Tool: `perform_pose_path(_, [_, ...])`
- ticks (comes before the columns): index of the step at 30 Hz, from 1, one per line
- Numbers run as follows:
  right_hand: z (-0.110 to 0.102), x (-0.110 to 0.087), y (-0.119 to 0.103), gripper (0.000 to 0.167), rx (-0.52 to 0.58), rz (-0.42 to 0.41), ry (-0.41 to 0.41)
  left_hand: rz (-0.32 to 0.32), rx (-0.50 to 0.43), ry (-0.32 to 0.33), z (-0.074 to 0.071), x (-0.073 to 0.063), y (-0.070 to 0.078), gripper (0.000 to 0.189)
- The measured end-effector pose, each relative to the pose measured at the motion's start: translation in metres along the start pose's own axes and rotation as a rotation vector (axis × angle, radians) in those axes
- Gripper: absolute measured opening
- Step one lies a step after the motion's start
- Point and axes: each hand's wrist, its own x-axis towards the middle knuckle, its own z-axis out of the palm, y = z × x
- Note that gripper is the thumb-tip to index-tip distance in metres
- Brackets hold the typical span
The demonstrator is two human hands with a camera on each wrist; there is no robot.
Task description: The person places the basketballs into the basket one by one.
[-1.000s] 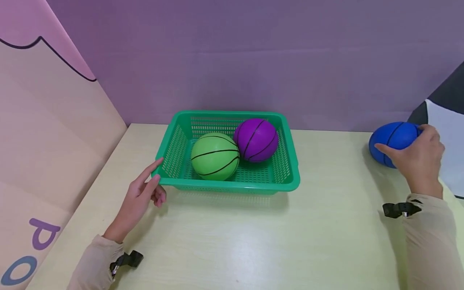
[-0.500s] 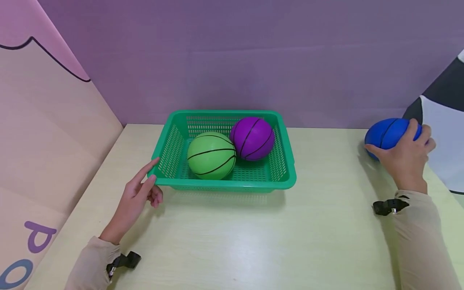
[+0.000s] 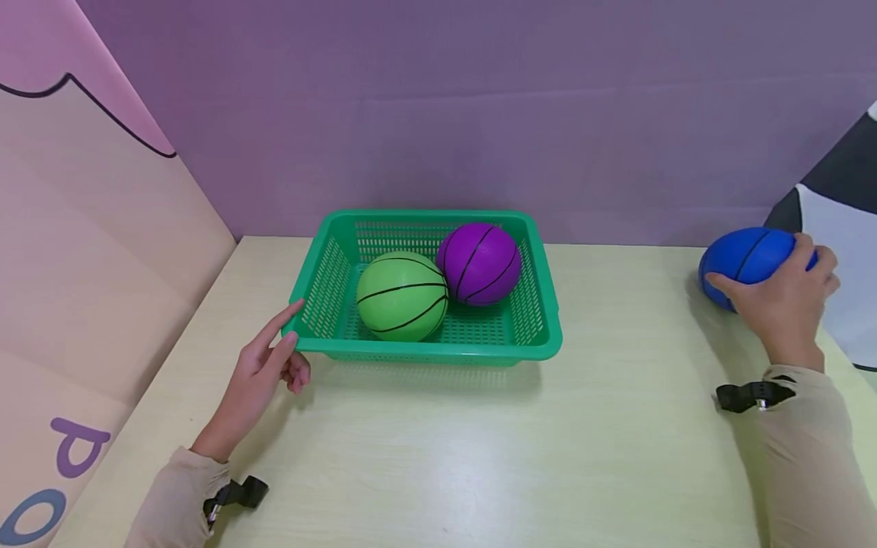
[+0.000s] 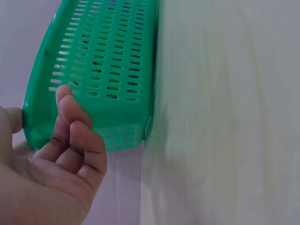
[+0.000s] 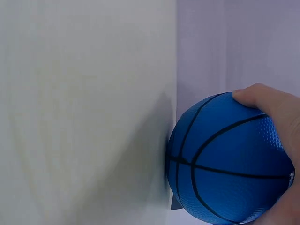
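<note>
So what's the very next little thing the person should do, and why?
Probably lift the blue ball a little with the right hand. That hand already grips it, while it appears to rest on the table. The green ball and purple ball sit in the basket, whose corner the left hand holds.

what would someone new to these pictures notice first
Probably the bright green basket, central in the head view, with a light green ball and a purple ball beside each other inside. Then the vivid blue ball at the far right, held in the person's right grip.
</note>
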Motion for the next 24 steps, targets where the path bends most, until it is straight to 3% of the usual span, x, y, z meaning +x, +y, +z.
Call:
perform_pose_path(11, [-0.005,0.003,0.011,0.109,0.103,0.069,0.007,-0.007,0.013,-0.006,0.001,0.001,0.001,0.047])
perform_pose_path(24, [-0.009,0.003,-0.006,0.108,0.187,0.013,0.001,-0.029,0.034,-0.019,-0.001,0.001,-0.001,0.048])
